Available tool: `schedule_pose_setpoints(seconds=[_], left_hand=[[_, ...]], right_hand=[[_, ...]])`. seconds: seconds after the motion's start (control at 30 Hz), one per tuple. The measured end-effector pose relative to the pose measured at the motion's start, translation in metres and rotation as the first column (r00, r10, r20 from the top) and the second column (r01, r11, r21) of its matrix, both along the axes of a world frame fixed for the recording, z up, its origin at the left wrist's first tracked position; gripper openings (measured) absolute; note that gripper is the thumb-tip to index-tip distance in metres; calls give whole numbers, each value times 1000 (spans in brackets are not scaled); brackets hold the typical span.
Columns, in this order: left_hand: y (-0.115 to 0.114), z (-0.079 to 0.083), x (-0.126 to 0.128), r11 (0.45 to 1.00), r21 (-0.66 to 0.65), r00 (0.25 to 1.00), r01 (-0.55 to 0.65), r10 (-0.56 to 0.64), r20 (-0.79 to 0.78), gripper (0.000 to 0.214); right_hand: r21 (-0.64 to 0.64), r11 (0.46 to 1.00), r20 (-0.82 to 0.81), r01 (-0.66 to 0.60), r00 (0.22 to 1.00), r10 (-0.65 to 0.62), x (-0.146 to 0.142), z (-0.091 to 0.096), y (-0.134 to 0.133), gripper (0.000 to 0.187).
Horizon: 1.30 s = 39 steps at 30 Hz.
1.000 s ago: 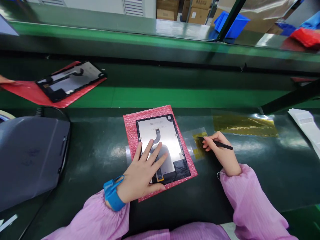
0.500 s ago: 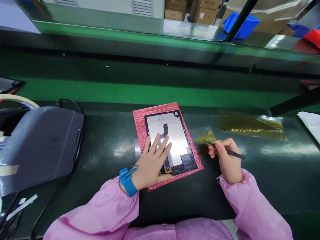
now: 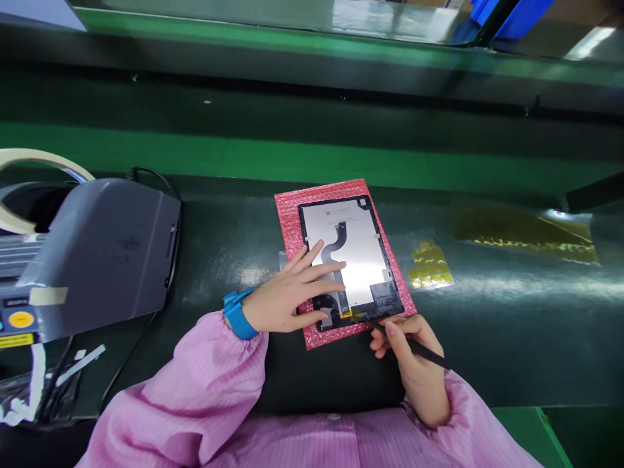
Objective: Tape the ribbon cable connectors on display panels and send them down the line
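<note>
A tablet screen panel (image 3: 363, 253) lies back side up on a pink bubble-wrap sheet (image 3: 316, 188). Along its silver back runs a dark flex cable (image 3: 333, 249), ending in a gold connector near the lower edge. My left hand (image 3: 297, 289), wearing a blue wrist strap (image 3: 238, 315), rests with spread fingers on the panel's left half. Black tweezers (image 3: 423, 351) are gripped in my right hand (image 3: 414, 357), their tips at the panel's lower edge beside the connector. A small yellow bit seems to be at the tips, too small to make out.
Right of the panel lies a clear sheet with yellow tape pieces (image 3: 429, 265). Farther right is a larger amber film (image 3: 526, 234). A grey machine (image 3: 107, 253) with a cable stands at the left, near white strips (image 3: 80, 364). A raised ledge (image 3: 292, 156) runs along the back.
My right hand with the tweezers has moved from the yellow tape pieces leftward and down to the panel's lower edge. My left hand stays on the panel, shifted slightly left. The camera view has tilted down.
</note>
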<state>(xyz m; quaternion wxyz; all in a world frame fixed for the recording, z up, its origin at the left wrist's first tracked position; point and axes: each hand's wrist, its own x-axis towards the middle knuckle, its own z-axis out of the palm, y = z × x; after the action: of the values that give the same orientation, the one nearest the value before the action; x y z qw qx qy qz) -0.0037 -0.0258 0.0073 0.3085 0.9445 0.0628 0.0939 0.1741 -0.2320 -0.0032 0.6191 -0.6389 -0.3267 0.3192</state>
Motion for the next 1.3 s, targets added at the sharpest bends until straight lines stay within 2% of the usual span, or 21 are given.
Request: schedule_pose_setpoints(seconds=[0.33,0.63,1.0,1.3], left_hand=[[2,0,-8,1000,2,1000,18,-18,23,35],[7,2,-21,996,46,997,-74,73,24,40],[7,4,-19,993,-45,993,-108,110,45,41],[7,2,-20,996,50,997,-69,67,49,38]], right_hand=[[-56,998,58,10,998,-7,-11,0,3,17],[-88,996,53,4,999,1,-10,0,6,19],[-82,997,28,-7,1000,9,-11,5,8,18],[-140,990,25,-4,1000,8,-9,4,7,21]])
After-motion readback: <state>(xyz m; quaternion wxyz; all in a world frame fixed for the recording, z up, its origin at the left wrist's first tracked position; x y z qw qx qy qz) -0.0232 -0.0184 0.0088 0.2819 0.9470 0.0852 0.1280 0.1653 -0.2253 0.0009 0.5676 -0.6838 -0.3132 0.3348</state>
